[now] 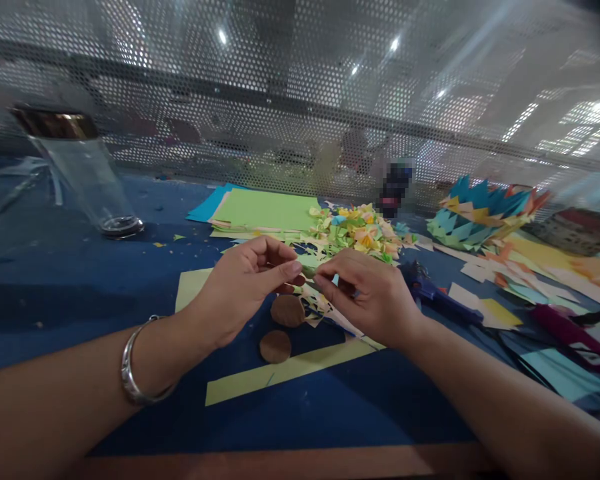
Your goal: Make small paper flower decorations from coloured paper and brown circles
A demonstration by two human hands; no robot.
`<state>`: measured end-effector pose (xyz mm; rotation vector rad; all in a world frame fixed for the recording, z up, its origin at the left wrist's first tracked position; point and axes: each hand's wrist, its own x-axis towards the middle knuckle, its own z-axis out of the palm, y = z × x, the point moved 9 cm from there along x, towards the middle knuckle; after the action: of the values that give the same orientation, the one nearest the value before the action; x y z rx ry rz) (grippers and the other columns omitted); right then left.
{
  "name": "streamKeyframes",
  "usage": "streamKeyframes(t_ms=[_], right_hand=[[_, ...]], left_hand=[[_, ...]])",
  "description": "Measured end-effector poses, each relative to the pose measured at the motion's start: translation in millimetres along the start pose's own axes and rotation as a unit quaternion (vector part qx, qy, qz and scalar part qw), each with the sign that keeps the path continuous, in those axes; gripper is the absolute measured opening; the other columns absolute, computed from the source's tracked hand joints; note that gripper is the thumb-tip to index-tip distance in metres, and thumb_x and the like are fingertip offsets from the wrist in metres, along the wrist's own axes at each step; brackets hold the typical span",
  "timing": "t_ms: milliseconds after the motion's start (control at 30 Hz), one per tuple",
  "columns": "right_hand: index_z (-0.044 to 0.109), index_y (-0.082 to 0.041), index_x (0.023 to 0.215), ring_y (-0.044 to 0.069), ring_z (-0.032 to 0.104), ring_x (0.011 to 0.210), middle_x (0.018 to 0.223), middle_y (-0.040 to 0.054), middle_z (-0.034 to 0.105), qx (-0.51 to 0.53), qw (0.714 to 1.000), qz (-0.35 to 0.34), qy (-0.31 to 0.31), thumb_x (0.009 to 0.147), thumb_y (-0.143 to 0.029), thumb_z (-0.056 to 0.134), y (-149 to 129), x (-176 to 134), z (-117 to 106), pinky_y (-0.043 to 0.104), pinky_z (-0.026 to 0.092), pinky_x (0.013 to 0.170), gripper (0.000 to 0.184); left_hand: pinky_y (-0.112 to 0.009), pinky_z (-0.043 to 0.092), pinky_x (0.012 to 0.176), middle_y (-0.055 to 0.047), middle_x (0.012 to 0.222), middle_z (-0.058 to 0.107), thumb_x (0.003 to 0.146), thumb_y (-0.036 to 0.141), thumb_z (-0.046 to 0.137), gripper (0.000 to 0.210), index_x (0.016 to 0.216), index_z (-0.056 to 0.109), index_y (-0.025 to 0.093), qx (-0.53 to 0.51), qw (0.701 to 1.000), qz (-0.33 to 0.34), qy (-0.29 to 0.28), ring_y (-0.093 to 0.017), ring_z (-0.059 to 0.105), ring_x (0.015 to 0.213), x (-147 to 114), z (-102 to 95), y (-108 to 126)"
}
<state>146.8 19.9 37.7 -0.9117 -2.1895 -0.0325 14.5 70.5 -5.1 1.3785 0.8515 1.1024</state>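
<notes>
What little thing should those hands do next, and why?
Perhaps a gentle pinch by the right hand while the left hand steadies the small green piece: it sits between the fingertips of both hands, so one could work it against the other. Its exact shape is too small to tell.

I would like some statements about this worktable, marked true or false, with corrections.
1. The left hand and right hand pinch a small green paper piece. True.
2. The blue glue gun lies left of the hands. False: the blue glue gun lies right of them.
3. A silver bangle circles the left wrist. True.
4. The clear bottle is uncapped. False: the clear bottle has a shiny cap.
5. Two round brown pieces lie near the hands. True.
</notes>
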Motion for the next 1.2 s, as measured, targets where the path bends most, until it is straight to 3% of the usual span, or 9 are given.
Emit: streamKeyframes(t_ms=[200,400,500,833,1200], right_hand=[[0.068,-0.013,0.095,0.014,0.057,0.074,0.085,0.0054,0.065,-0.008,1.0,0.001,-0.004,0.094,-0.025,0.059,-1,-1,3,0.028,0.043,0.064,0.015],[0.068,-0.015,0.096,0.013,0.056,0.072,0.085,0.0047,0.065,0.0,1.0,0.012,-0.013,0.094,-0.028,0.059,-1,-1,5,0.027,0.042,0.062,0.017],[0.067,-0.016,0.094,0.014,0.056,0.072,0.084,0.0045,0.064,0.008,1.0,0.019,-0.009,0.094,-0.028,0.058,-1,-1,4,0.028,0.043,0.062,0.016],[0.065,-0.019,0.087,0.015,0.056,0.075,0.079,0.003,0.062,-0.002,0.999,0.024,0.027,0.094,-0.022,0.056,5,-2,-4,0.029,0.042,0.067,0.012],[0.067,-0.018,0.087,0.015,0.056,0.075,0.078,0.0033,0.062,-0.007,0.999,0.032,0.042,0.095,-0.025,0.057,7,-3,-9,0.029,0.042,0.066,0.015]], left_hand=[[-0.024,0.055,0.064,0.001,0.083,0.063,0.081,0.029,0.071,0.017,0.091,0.061,0.019,0.039,0.999,0.019,0.0,-0.013,0.065,0.074,2,-3.2,2],[-0.026,0.053,0.063,-0.002,0.083,0.067,0.084,0.027,0.067,0.013,0.093,0.061,0.021,0.189,0.977,0.103,0.013,-0.015,0.064,0.075,3,-7.1,18],[-0.027,0.052,0.064,-0.002,0.082,0.067,0.085,0.027,0.064,0.01,0.093,0.061,0.021,0.213,0.969,0.124,0.01,-0.015,0.065,0.075,2,-5.9,23],[-0.026,0.053,0.064,-0.004,0.09,0.068,0.083,0.036,0.07,0.021,0.098,0.064,0.022,0.11,0.991,0.078,-0.02,-0.017,0.066,0.081,4,-0.3,15],[-0.027,0.056,0.077,-0.004,0.095,0.067,0.077,0.025,0.078,0.036,0.108,0.062,0.021,0.052,0.996,0.039,-0.062,-0.015,0.065,0.088,6,1.8,8]])
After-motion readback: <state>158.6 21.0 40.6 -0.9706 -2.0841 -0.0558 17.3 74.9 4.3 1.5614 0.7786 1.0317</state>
